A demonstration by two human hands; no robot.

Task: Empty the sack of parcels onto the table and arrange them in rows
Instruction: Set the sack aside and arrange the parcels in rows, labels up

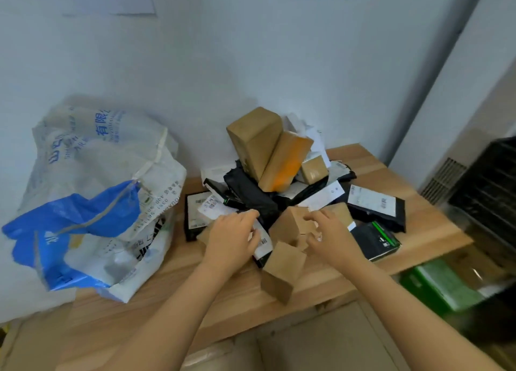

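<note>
Parcels (251, 144) lie in one heap on the wooden table (167, 292), and both your hands are in it.
Head view: the heap is piled at the back, by the wall, and the white and blue sack (97, 192) is slumped just beside it on the left. Your left hand (231, 236) curls its fingers around a white-labelled packet (264, 242). Your right hand (332, 234) bends its fingers over a brown box (290, 225). A second brown box (282, 270) stands near the table's front edge.
</note>
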